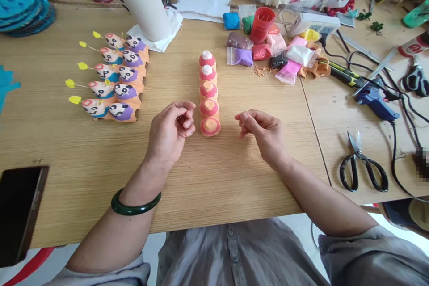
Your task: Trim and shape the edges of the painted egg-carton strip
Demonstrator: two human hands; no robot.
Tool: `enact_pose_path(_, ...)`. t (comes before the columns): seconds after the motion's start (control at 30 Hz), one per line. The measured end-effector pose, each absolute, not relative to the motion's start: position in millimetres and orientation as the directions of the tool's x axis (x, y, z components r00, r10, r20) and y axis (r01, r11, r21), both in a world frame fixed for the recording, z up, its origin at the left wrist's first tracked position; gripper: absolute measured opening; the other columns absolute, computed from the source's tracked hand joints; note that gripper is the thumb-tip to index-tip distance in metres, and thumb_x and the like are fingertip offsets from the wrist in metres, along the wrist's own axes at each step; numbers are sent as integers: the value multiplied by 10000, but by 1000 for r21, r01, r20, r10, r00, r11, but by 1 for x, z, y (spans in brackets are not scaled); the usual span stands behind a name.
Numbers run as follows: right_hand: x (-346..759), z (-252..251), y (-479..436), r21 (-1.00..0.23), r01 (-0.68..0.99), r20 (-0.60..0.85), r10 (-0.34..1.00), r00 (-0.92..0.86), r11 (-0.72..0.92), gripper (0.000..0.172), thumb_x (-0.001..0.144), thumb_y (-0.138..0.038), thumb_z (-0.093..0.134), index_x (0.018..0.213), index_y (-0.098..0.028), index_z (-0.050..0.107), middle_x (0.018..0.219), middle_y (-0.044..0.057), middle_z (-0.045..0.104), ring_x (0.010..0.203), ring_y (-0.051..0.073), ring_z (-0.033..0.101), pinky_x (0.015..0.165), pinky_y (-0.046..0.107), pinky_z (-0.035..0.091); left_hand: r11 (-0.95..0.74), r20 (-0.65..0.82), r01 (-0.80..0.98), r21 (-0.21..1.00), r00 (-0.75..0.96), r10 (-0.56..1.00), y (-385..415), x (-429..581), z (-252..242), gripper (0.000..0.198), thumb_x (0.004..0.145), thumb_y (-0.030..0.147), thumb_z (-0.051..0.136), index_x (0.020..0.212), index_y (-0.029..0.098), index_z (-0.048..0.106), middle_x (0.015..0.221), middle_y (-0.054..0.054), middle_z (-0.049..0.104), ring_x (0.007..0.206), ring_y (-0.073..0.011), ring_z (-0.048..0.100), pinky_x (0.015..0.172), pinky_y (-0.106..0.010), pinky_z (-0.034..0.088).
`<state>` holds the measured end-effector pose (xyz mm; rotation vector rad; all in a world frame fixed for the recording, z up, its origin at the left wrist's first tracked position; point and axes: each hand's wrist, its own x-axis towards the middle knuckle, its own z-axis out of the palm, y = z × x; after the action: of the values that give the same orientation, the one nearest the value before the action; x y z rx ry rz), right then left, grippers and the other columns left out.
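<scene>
Pink-and-orange painted egg-carton cups (208,94) stand in a single straight row on a light wooden table (83,178), between the two hands. The left hand (169,127) is half-closed with its fingers loosely curled, its fingertips (189,117) just beside the row, and grasps nothing. The right hand (263,134) is similarly relaxed and holds nothing, sitting slightly farther from the cups. The table's front edge passes under both forearms, and painted panda egg-carton figures (114,80) sit well to the left.
</scene>
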<state>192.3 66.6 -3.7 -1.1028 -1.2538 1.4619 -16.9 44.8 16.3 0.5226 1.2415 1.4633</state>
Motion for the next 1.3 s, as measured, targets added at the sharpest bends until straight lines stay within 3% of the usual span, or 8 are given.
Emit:
enact_pose_path(0.2, 191, -4, 69, -951, -185, -187, 938, -292, -247, 370, 770, -525, 906, 822, -184, 772, 732, -20, 634, 631, 85, 550, 576, 205, 565, 219, -309, -310, 925, -278, 910, 47, -25, 10, 136, 719, 143, 649, 791, 130, 763, 674, 31, 503, 488, -30, 370, 396, -146, 268)
enact_pose_path(0.43, 189, -1, 69, -981, -132, -96, 949, -302, -141, 562, 828, -660, 811, 616, -184, 601, 546, -63, 440, 485, 64, 410, 440, 198, 473, 396, -363, 100, 913, -248, 898, 51, -49, 6, 118, 709, 168, 645, 749, 133, 751, 601, 27, 508, 473, -46, 381, 405, -158, 253)
enact_pose_path(0.53, 189, -2, 69, -988, -102, -77, 949, -306, -113, 551, 817, -673, 814, 658, -181, 621, 572, -59, 476, 484, 64, 447, 440, 204, 474, 484, -461, 217, 848, -147, 875, 50, -53, 13, 104, 745, 215, 686, 704, 135, 738, 573, 20, 528, 449, -45, 389, 398, -157, 259)
enact_pose_path(0.63, 190, -5, 70, -989, -113, -63, 958, -279, -98, 519, 726, -643, 897, 782, -178, 673, 653, -47, 566, 537, 75, 523, 478, 209, 507, 503, -495, 258, 825, -99, 863, 49, -53, 18, 110, 765, 227, 707, 711, 140, 748, 570, 14, 555, 437, -55, 423, 380, -158, 283)
enact_pose_path(0.77, 189, -7, 71, -986, -74, -117, 939, -322, -148, 560, 813, -699, 797, 684, -174, 652, 521, -78, 430, 450, 61, 423, 432, 213, 441, 523, -518, 248, 815, -91, 850, 48, -52, 21, 185, 802, 250, 721, 656, 138, 701, 558, 10, 559, 404, -51, 414, 356, -163, 279)
enact_pose_path(0.87, 189, -7, 71, -986, -77, -119, 942, -314, -150, 516, 754, -647, 873, 749, -176, 662, 594, -60, 521, 495, 71, 495, 443, 213, 446, 541, -545, 216, 813, -45, 837, 48, -54, 18, 181, 812, 269, 743, 696, 134, 711, 579, -4, 593, 398, -49, 426, 358, -162, 301)
enact_pose_path(1.03, 190, -10, 71, -980, -83, -149, 948, -282, -179, 491, 790, -634, 848, 757, -184, 655, 620, -43, 555, 543, 92, 528, 518, 246, 535, 520, -532, 201, 830, 6, 847, 49, -58, 9, 194, 827, 267, 738, 692, 131, 709, 605, -5, 595, 403, -37, 423, 357, -151, 307)
enact_pose_path(1.3, 187, -16, 68, -928, -187, -248, 907, -341, -324, 499, 693, -611, 935, 849, -178, 741, 1045, 69, 776, 965, 201, 754, 963, 398, 667, 571, -587, 147, 808, 109, 802, 48, -51, 8, 302, 844, 290, 763, 613, 123, 660, 578, 7, 543, 427, -27, 401, 359, -132, 300)
